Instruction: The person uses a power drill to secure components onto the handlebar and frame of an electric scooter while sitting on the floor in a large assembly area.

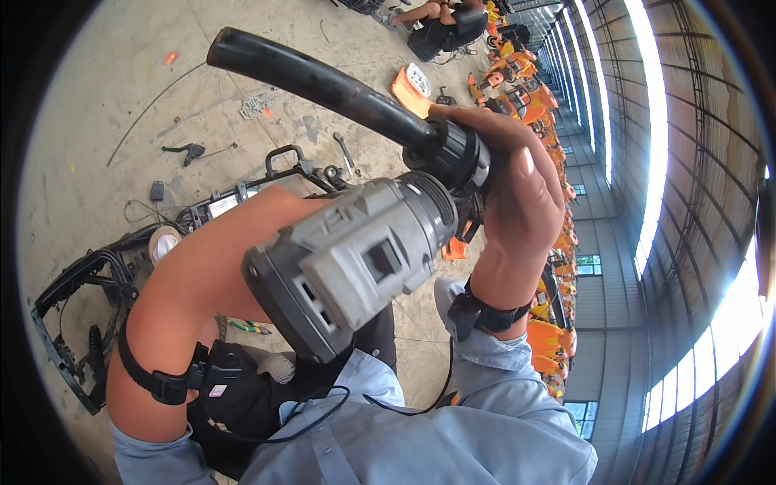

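Observation:
A grey and black power drill [364, 255] is held close in front of my chest, its body angled up to the right. My left hand [218, 242] wraps around behind the drill body, its fingertips out of sight. At the front end, my right hand [525, 178] is closed around the black ribbed collar [457, 153], with the thumb toward me and some fingers hidden behind. From this collar a slightly bent black tube [323, 89], shaped like a side handle, sticks out to the upper left. Black straps circle both my wrists.
A black metal vehicle frame [105, 267] lies on the concrete floor at left. Farther out are a wrench [346, 151], a black lever part [190, 153], a chain [255, 107] and an orange panel [414, 89]. Rows of orange vehicles [521, 101] line the right; a seated person [449, 28] is beyond.

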### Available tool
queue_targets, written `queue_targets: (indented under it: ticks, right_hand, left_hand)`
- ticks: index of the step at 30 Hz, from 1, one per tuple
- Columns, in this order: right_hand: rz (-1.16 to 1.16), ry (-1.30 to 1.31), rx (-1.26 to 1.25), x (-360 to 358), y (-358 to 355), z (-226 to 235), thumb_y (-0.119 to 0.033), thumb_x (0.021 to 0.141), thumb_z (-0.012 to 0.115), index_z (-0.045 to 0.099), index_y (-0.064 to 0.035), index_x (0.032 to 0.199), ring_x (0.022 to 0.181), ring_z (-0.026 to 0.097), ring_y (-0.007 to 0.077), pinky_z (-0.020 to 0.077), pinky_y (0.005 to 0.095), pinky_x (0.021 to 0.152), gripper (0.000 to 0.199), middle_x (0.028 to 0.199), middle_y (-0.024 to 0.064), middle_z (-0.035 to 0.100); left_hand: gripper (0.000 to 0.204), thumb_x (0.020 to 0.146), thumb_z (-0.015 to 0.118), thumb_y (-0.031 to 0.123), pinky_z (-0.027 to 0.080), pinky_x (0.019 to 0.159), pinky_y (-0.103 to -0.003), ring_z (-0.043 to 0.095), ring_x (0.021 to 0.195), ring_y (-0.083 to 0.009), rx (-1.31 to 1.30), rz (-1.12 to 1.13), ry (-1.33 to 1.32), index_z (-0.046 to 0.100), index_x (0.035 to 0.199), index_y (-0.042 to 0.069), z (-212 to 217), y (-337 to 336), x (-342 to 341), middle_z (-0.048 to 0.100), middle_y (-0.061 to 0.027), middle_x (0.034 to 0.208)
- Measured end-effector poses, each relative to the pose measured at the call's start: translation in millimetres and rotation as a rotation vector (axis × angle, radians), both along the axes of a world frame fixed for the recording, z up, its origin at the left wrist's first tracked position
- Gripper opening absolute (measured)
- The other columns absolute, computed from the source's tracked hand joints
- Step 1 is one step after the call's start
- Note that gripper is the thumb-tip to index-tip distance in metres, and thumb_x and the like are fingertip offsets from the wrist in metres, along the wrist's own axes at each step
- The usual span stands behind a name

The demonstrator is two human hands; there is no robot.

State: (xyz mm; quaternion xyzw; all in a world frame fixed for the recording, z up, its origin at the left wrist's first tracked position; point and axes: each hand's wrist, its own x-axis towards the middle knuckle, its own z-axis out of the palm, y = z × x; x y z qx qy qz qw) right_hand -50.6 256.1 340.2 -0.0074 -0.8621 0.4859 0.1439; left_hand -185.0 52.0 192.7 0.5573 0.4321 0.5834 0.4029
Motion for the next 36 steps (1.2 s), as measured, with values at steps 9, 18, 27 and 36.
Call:
queue_targets:
  ticks: [9,18,27,36]
  right_hand:
    - [-0.028,-0.046,-0.099,-1.0,1.9,4.0,-0.031,0.105,0.043,0.061,0.0117,0.125,0.106,0.066,0.0216,0.0496,0.0326,0.095,0.050,0.118,0.0191,0.069]
    - [-0.055,-0.056,-0.174,-5.4,9.9,4.1,-0.036,0.107,0.038,0.061,0.0098,0.124,0.105,0.064,0.0203,0.0471,0.0329,0.097,0.054,0.114,0.0167,0.068]
    - [-0.059,-0.033,-0.328,-8.3,11.4,-3.0,-0.034,0.109,0.039,0.062,0.0068,0.123,0.104,0.063,0.0170,0.0471,0.0304,0.095,0.049,0.111,0.0124,0.069]
    - [-0.034,-0.019,-0.262,-2.2,14.5,-3.9,-0.034,0.110,0.035,0.063,0.0071,0.123,0.102,0.064,0.0184,0.0477,0.0310,0.094,0.052,0.110,0.0137,0.070]
  left_hand:
    - [0.050,0.071,0.081,0.020,0.051,0.094,-0.037,0.067,0.103,-0.0287,0.319,0.200,0.543,0.067,0.118,0.009,5.5,4.9,-9.9,0.071,-0.0097,0.110]
    - [0.033,0.083,0.063,0.000,0.054,0.068,-0.030,0.066,0.076,-0.0130,0.066,0.198,0.035,0.063,0.116,0.002,51.8,-4.4,33.3,0.067,-0.0042,0.092]
    - [0.026,0.080,0.074,0.010,0.055,0.079,-0.030,0.072,0.087,-0.0236,-0.134,0.404,0.217,0.070,0.106,0.007,72.0,-8.1,63.7,0.074,-0.0083,0.095]
    - [0.045,0.077,0.079,0.027,0.056,0.075,-0.037,0.073,0.085,-0.0331,-0.244,0.479,0.071,0.064,0.112,0.003,71.6,0.2,91.2,0.074,-0.0152,0.088]
